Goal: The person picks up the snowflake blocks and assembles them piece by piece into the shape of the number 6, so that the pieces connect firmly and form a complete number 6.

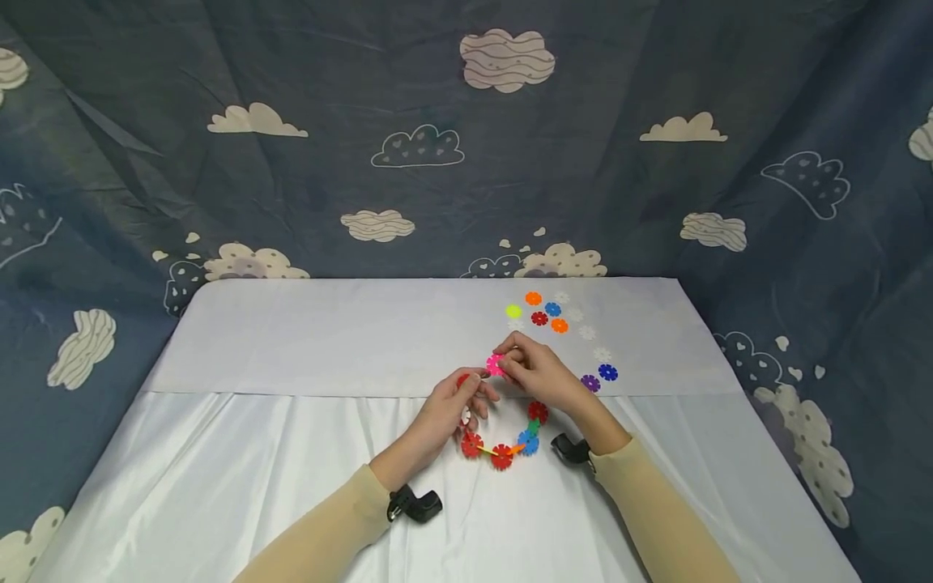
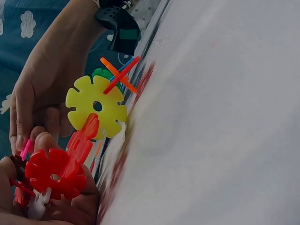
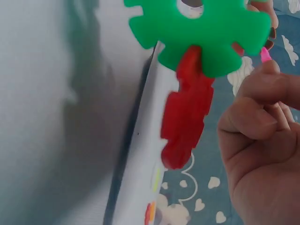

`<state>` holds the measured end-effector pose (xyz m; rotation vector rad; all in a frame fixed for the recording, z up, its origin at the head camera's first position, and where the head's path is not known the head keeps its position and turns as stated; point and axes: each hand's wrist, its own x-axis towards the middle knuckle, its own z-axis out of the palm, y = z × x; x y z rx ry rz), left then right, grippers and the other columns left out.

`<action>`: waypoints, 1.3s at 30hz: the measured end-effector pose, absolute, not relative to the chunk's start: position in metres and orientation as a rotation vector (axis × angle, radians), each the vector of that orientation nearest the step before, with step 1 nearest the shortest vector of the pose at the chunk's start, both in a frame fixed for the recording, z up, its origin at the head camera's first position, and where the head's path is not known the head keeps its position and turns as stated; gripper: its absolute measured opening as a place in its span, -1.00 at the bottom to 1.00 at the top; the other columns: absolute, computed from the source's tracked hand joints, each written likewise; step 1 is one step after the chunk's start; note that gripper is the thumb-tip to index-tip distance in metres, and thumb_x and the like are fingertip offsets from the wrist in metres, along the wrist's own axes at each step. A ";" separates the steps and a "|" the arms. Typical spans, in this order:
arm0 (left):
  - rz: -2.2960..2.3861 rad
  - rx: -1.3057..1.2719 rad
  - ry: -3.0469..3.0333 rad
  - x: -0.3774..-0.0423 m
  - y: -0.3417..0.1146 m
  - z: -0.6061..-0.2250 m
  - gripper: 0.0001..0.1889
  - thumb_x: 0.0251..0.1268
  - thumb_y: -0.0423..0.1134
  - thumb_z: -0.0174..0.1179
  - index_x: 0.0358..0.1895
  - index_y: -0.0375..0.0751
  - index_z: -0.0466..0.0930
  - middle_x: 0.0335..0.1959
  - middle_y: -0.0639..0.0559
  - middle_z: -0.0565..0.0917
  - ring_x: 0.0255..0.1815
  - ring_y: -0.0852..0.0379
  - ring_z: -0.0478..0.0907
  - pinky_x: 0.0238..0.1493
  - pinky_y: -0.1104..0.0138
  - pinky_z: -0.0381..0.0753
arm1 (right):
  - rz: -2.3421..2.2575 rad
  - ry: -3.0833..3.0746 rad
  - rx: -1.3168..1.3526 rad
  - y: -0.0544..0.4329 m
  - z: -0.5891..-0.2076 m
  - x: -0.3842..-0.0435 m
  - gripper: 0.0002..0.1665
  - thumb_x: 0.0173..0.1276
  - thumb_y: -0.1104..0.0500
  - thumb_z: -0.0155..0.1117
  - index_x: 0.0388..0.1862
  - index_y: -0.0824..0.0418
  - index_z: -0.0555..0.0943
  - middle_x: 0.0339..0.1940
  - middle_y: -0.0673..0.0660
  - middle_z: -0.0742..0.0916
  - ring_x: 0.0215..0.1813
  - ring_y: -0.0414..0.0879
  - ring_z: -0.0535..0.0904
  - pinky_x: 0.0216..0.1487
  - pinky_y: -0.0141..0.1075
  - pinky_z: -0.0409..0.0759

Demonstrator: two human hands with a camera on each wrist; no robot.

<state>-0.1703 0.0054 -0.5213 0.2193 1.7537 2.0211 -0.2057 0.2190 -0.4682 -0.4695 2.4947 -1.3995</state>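
A curved chain of slotted plastic snowflake discs [image 1: 501, 457] hangs between and below the hands, in red, yellow, orange, blue, green and white. My left hand [image 1: 446, 409] grips one end of it, with a red disc [image 2: 51, 176] and a white disc [image 2: 40, 204] at its fingers. Between thumb and fingers, my right hand [image 1: 543, 374] pinches a pink disc [image 1: 495, 365] right by the left fingertips. In the left wrist view the pink disc appears edge-on beside a dark disc [image 2: 18, 166]. A green disc [image 3: 220, 42] and a red disc [image 3: 187, 122] of the chain's other end dangle near the right wrist.
Several loose discs lie at the back right of the white table [image 1: 291, 340], among them a yellow disc [image 1: 513, 311] and an orange disc [image 1: 559, 325]. Closer to the right forearm are a purple disc [image 1: 590, 383] and a blue disc [image 1: 608, 372]. A cloud-patterned curtain [image 1: 328, 73] stands behind.
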 end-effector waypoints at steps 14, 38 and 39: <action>2.041 0.204 1.772 -0.171 0.007 -0.524 -0.62 0.74 0.04 0.00 0.24 -0.16 0.56 -0.15 0.04 0.77 -0.52 0.24 0.49 -0.62 0.46 0.38 | -1.358 2.666 -0.582 0.210 -0.478 -0.202 -0.88 0.61 0.22 0.26 0.04 0.19 0.59 -0.41 0.09 0.73 -0.48 -0.18 0.48 -0.43 -0.43 0.49; 2.086 0.146 1.774 -0.176 0.006 -0.522 -0.61 0.66 -0.10 0.17 0.39 -0.13 0.56 -0.30 -0.07 0.77 -0.52 0.14 0.61 -0.48 0.35 0.63 | -1.220 2.674 -0.444 0.249 -0.464 -0.216 -0.59 0.70 0.10 0.14 0.41 0.16 0.58 -0.35 0.23 0.77 -0.43 -0.04 0.58 -0.37 -0.28 0.59; 2.088 0.143 1.774 -0.176 0.006 -0.521 -0.61 0.67 -0.11 0.16 0.39 -0.14 0.55 -0.31 -0.05 0.76 -0.55 0.15 0.59 -0.49 0.34 0.63 | -1.150 2.761 -0.376 0.262 -0.460 -0.218 -0.57 0.70 0.09 0.14 0.42 0.17 0.57 -0.31 0.24 0.78 -0.40 -0.01 0.59 -0.35 -0.26 0.60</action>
